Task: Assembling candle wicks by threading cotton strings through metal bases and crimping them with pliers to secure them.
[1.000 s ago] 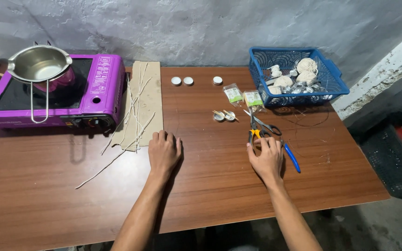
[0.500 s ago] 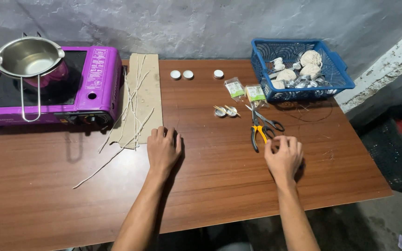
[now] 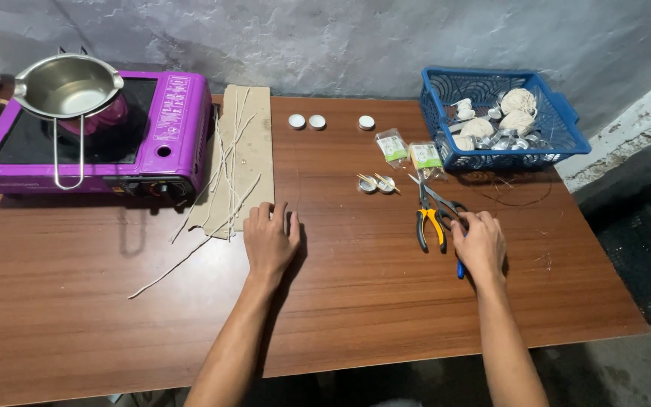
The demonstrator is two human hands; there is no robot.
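My left hand [image 3: 269, 241] lies flat and open on the brown wooden table [image 3: 356, 301], its fingertips at the near edge of a cardboard sheet [image 3: 250, 132] strewn with thin pale sticks. My right hand [image 3: 480, 245] rests palm down on the table with nothing gripped. It partly covers a blue-handled tool [image 3: 459, 269]. Yellow-handled pliers [image 3: 427, 224] lie just to its left, and scissors [image 3: 435, 197] lie just beyond them.
A purple portable stove [image 3: 167, 128] carries a steel pot [image 3: 65, 87] at far left. Small round tins [image 3: 307, 120], two small packets [image 3: 408, 151] and two little cups [image 3: 377, 183] lie mid-table. A blue basket [image 3: 559, 120] of string balls and metal cups stands far right.
My right hand has slid to the right, off the pliers' handles and onto the table beside them. My left hand has stayed put. The view has shifted slightly.
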